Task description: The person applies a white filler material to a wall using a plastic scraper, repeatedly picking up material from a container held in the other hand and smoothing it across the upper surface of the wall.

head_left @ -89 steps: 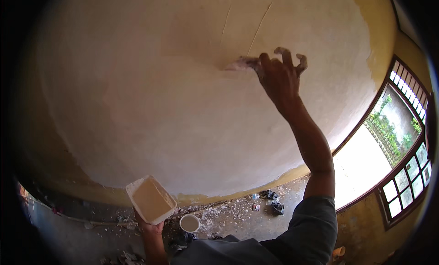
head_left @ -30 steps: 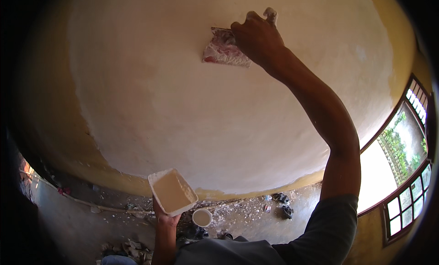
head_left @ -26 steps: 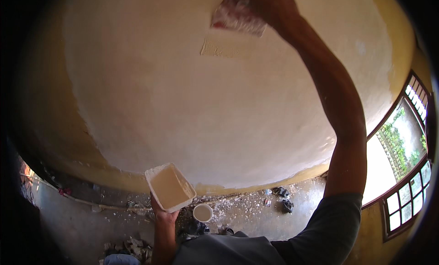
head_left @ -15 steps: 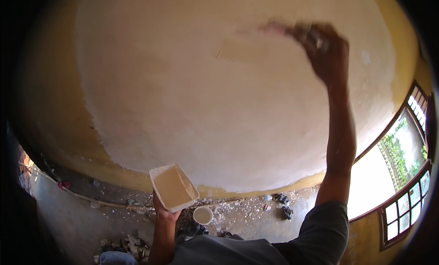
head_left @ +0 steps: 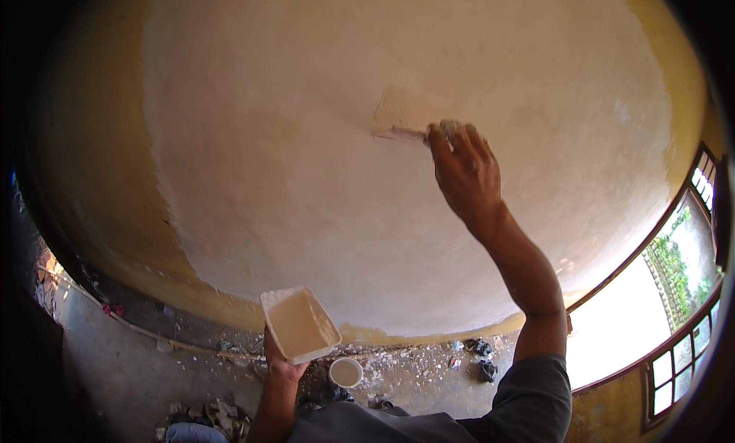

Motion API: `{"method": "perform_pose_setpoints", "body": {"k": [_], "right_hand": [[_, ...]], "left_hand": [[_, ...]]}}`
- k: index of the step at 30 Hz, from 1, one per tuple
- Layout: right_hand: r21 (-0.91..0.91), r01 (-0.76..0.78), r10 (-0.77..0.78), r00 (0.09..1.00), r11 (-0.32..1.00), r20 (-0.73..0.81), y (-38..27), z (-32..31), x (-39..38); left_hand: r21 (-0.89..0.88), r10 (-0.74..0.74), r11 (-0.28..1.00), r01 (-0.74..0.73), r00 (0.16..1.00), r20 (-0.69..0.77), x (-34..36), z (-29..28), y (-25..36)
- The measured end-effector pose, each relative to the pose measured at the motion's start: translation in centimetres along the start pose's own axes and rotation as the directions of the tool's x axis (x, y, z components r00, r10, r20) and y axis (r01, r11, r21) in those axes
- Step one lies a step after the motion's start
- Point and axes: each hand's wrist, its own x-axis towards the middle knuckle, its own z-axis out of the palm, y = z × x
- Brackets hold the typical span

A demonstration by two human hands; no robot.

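Head view: what is being held, and where?

A flat scraper (head_left: 402,134) is clamped in the right hand (head_left: 468,171), just above the centre of the frame, and is seen almost edge-on against the pale wall (head_left: 306,221). A white tub (head_left: 320,352) is gripped by the left hand (head_left: 285,364), low and left of centre; the fingers beneath it are hidden.

What could be spoiled up there?

A rough patch (head_left: 406,105) is seen just above the scraper. If the blade were tipped onto one corner or pressed unevenly, ridges could be cut into it. Whether the whole edge is touching the wall cannot be told.

And lower down?

The paste (head_left: 298,320) in the tub could be spilled if the left wrist were rolled while attention was held by the wall. Drips could be caught by the round bucket (head_left: 345,385) at bottom centre, or lost on the floor (head_left: 138,366).

Is footing a worry?

Probably. White crumbs (head_left: 383,364) are strewn along the foot of the wall, and black bags (head_left: 488,371) are seen at lower right. If a step were taken without looking, a slip could be caused and both hands jolted.
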Motion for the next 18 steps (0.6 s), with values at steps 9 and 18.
{"method": "perform_pose_setpoints", "body": {"k": [9,18], "right_hand": [[-0.071,-0.207,0.205,0.978,0.976,-0.030,11.6,0.0,12.0],[0.307,-0.128,0.087,0.986,0.943,0.145,6.2,-1.1,8.0]], "left_hand": [[-0.090,-0.023,0.996,0.018,0.998,-0.055,-0.1,-0.6,-0.1],[-0.115,-0.006,0.993,-0.007,0.994,-0.112,0.2,-2.5,-0.3]]}}
